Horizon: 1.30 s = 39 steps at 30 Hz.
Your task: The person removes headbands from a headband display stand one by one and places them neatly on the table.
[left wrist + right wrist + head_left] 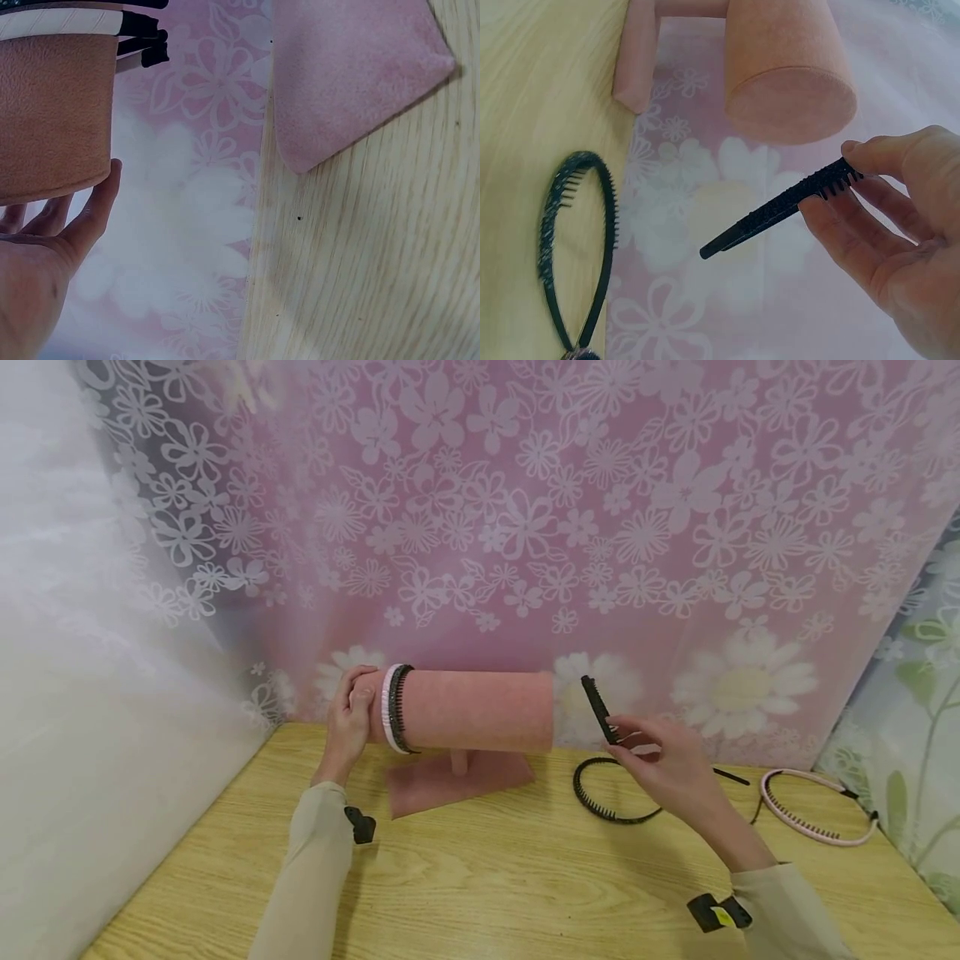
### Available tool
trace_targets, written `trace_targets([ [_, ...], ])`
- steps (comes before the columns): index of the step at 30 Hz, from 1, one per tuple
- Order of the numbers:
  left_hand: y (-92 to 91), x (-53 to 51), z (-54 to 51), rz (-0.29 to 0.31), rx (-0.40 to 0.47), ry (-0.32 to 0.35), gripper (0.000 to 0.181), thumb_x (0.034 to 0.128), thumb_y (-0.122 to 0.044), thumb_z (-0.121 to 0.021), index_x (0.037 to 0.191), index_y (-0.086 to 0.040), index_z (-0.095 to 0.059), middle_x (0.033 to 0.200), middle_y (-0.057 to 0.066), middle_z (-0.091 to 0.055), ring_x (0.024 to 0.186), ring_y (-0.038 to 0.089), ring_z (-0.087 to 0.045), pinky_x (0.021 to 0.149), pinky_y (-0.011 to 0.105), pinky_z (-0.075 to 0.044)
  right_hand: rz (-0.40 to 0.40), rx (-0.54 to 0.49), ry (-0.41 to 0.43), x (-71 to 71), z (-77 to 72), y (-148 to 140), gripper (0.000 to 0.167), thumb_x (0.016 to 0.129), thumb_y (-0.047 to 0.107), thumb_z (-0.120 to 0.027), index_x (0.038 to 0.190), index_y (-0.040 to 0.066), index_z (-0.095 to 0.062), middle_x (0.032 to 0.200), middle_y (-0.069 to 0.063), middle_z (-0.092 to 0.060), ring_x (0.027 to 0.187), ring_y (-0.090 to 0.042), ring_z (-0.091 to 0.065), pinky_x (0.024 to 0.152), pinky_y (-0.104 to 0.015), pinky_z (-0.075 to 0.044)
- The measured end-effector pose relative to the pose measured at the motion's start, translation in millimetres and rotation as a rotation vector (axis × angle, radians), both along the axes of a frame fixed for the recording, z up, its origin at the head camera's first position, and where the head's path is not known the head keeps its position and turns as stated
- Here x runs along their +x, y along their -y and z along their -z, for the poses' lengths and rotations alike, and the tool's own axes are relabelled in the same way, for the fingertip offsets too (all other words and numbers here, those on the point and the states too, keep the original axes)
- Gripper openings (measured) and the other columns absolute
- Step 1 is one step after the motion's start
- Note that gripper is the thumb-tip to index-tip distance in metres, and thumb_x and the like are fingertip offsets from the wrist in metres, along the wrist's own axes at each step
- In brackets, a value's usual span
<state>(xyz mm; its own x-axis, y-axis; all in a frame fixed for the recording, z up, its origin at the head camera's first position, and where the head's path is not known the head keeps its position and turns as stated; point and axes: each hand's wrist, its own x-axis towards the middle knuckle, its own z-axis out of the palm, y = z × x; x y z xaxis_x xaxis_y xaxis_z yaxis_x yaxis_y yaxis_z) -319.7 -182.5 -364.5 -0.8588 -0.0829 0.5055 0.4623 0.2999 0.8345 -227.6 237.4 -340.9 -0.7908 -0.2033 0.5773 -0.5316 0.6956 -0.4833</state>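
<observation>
A pink padded headband display stand [480, 710] has a horizontal roll on a flat base. My left hand [347, 722] grips the roll's left end, its fingers reaching around the end in the left wrist view. Beside that hand, a white headband [387, 710] and a dark toothed headband [401, 706] circle the roll. Off the roll's right end, my right hand [670, 768] pinches a black toothed headband [780, 206] between thumb and fingers, held in the air with its tips toward the roll's side. Part of this headband is hidden by the fingers.
On the wooden table [480, 877], another black toothed headband [592, 808] lies below my right hand. A pale pink headband [806, 775] lies farther right, with dark band ends [731, 775] between them, partly hidden. A flowered pink curtain [525, 527] hangs behind the stand.
</observation>
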Motion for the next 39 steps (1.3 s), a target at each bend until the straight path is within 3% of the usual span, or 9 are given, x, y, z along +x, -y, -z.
trace_targets([
  [15,-0.6,0.0,0.0,-0.002,0.008,-0.004,0.041,0.1081,-0.025,-0.044,0.144,-0.008,-0.052,0.141,0.016,-0.057,0.11,0.02,-0.058,0.097,0.037,-0.046,0.04,0.014,-0.095,20.4,19.3,-28.8,0.044,0.078,-0.008,-0.082,0.119,0.006,-0.075,0.098,-0.012,-0.077,0.082,0.009,-0.064,0.068,-0.006,-0.051],
  [23,0.0,0.2,-1.1,-0.002,0.006,-0.011,0.04,0.1085,-0.026,-0.044,0.144,-0.01,-0.052,0.141,0.015,-0.058,0.111,0.019,-0.058,0.098,0.034,-0.046,0.071,0.012,-0.035,27.2,22.1,-43.4,0.049,0.078,-0.008,-0.082,0.124,0.005,-0.072,0.09,-0.007,-0.073,0.081,0.01,-0.063,0.069,-0.006,-0.052],
  [32,0.9,-1.3,-0.5,-0.002,0.004,-0.014,0.04,0.1088,-0.027,-0.044,0.144,-0.009,-0.052,0.141,0.016,-0.057,0.11,0.015,-0.057,0.098,0.034,-0.045,0.119,0.055,0.039,36.6,27.7,-58.7,0.048,0.079,-0.004,-0.083,0.124,0.005,-0.072,0.092,-0.006,-0.073,0.078,0.008,-0.065,0.065,-0.012,-0.054],
  [39,0.4,-0.7,0.6,-0.012,0.004,-0.014,0.04,0.1085,-0.025,-0.044,0.144,-0.008,-0.052,0.141,0.016,-0.058,0.112,0.022,-0.059,0.098,0.034,-0.046,0.165,0.079,0.119,42.2,34.0,-73.0,0.044,0.079,0.0,-0.084,0.121,0.006,-0.073,0.089,-0.004,-0.074,0.073,0.004,-0.067,0.062,-0.017,-0.055],
])
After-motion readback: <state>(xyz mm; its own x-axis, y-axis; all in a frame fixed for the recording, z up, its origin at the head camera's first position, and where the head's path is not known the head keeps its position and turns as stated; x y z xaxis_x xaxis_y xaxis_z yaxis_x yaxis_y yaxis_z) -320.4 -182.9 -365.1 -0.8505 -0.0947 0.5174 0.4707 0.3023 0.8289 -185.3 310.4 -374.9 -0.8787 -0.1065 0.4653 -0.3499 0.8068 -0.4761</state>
